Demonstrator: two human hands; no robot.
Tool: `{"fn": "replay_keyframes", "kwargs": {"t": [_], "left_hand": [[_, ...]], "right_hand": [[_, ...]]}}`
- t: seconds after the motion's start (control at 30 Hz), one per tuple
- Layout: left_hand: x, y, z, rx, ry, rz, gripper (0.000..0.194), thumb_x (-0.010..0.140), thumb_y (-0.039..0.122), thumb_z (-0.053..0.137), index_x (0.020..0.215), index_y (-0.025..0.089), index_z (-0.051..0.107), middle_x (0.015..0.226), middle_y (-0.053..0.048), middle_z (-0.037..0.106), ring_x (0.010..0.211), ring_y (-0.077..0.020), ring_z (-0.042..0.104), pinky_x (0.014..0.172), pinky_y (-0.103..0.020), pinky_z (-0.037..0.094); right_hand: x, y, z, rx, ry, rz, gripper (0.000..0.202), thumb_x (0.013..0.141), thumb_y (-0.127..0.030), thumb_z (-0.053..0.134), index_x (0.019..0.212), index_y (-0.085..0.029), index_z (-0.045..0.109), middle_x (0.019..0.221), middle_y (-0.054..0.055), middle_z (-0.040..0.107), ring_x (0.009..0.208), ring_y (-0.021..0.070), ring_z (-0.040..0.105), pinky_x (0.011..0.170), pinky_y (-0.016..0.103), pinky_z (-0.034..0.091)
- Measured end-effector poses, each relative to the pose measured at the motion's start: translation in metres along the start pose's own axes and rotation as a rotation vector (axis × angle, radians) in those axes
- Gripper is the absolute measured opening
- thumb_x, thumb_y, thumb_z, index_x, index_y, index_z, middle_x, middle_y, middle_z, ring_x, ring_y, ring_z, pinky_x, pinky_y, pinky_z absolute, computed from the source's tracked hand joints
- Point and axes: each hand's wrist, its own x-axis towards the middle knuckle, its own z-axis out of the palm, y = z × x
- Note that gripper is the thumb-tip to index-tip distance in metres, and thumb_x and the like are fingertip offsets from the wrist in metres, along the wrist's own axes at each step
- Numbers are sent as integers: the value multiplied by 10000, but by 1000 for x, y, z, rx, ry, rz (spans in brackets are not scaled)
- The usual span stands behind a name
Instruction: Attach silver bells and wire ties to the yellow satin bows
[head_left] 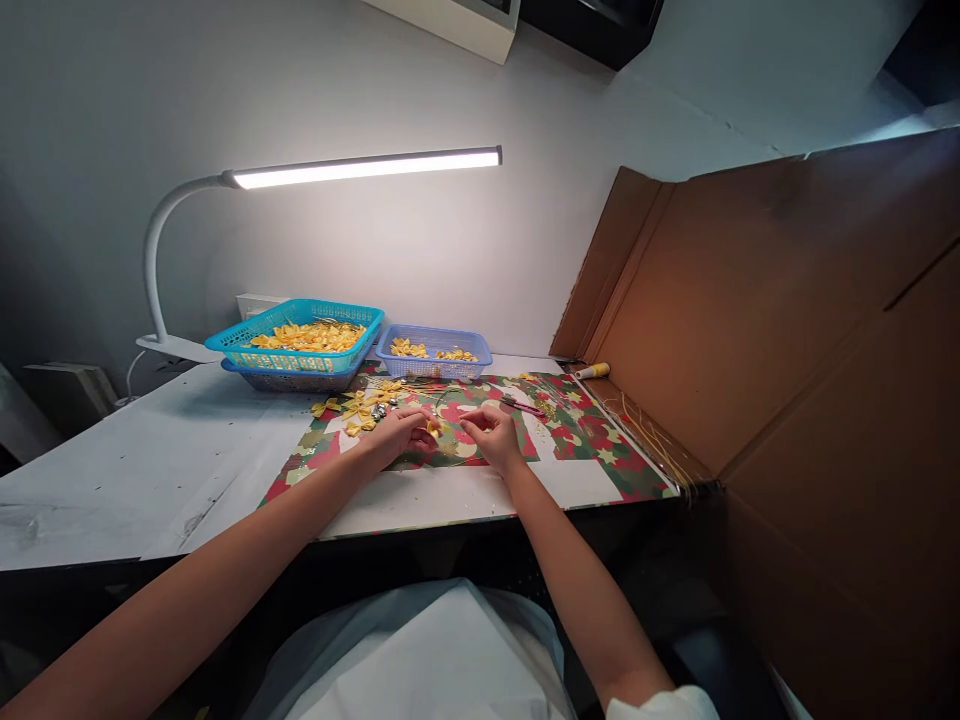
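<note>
Over the red and green patterned sheet (480,450), my left hand (405,432) is closed on a small yellow bow (433,430). My right hand (491,435) is just to the right, thumb and forefinger pinched together; anything between them is too small to name. A thin strand runs near both hands. Yellow bows (360,405) lie in a loose pile left of my left hand, beside small silvery pieces (380,410). Behind my right hand lies a dark pink tool (523,405).
A turquoise basket (300,358) of yellow bows sits stacked on a darker one at the back left. Beside it stands a blue basket (435,368). A lamp (367,168) hangs above. Cardboard (750,320) walls the right side, near a yellow-white spool (592,371).
</note>
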Motion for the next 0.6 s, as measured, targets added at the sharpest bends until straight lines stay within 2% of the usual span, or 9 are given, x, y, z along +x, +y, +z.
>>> {"fn": "replay_keyframes", "kwargs": {"t": [0.27,0.5,0.6], "left_hand": [[0,1,2,-49,95,67,172,926,237,665,1062,132,659,1044,-55,686,877,-180,673,766,-357,586],[-4,6,5,-143,33,86,192,871,194,721,1051,133,692,994,-45,722,830,-165,680,773,-349,573],[-5,7,6,-181,0,85,328,716,210,855,1016,150,736,959,-52,749,807,-155,675,765,-313,549]], "right_hand": [[0,1,1,-3,-30,-22,107,766,-306,714,729,-210,745,736,51,723,665,187,649,598,301,530],[-2,0,3,-23,-78,-76,115,770,-319,741,713,-221,760,721,47,705,641,171,602,607,304,512],[-3,-2,3,-32,-87,-101,127,779,-330,748,704,-228,763,685,39,680,643,170,575,607,300,495]]}}
